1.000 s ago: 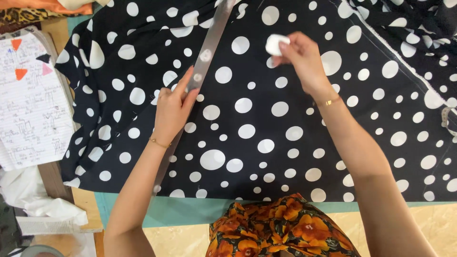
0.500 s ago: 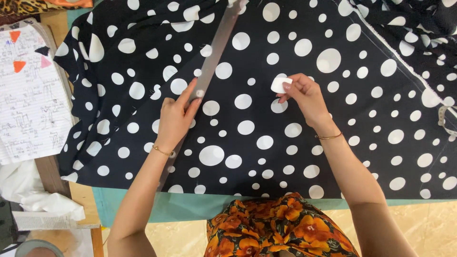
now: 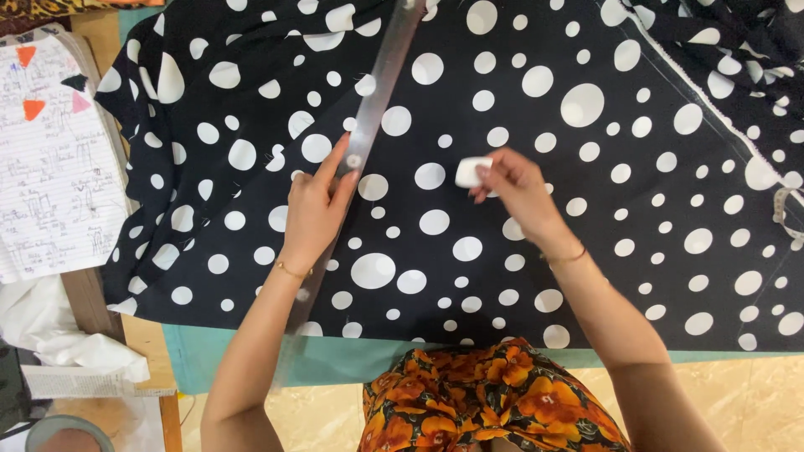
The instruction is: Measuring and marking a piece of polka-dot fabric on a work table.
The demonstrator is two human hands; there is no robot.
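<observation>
Left hand: we see the left hand [image 3: 314, 209] flat on the long clear ruler [image 3: 368, 125], fingers spread and pressing down, left of the frame's centre.
Ruler: it runs on a slant from the top middle of the frame down to the lower left, lying on the fabric; its lower stretch passes under our wrist and forearm.
Right hand: the right hand [image 3: 515, 188] sits just right of centre, thumb and fingertips pinched shut on a small white piece of chalk [image 3: 471, 172].
Chalk: it pokes out to the left of the fingers, close over the fabric; we cannot tell whether it touches the cloth.
Gap: hands well apart, the chalk to the right of the ruler's edge, not against it.
Fabric: black fabric with white dots [image 3: 586, 251] covers most of the frame, spread over a teal table [image 3: 335, 360] that shows along the lower edge.
Left side: a lined sheet of notes [image 3: 50, 167] with small coloured triangles lies at the far left, white cloth [image 3: 50, 326] below it.
Bottom: our orange flowered garment [image 3: 486, 402] fills the lower middle.
Wrists: thin bracelets on both.
</observation>
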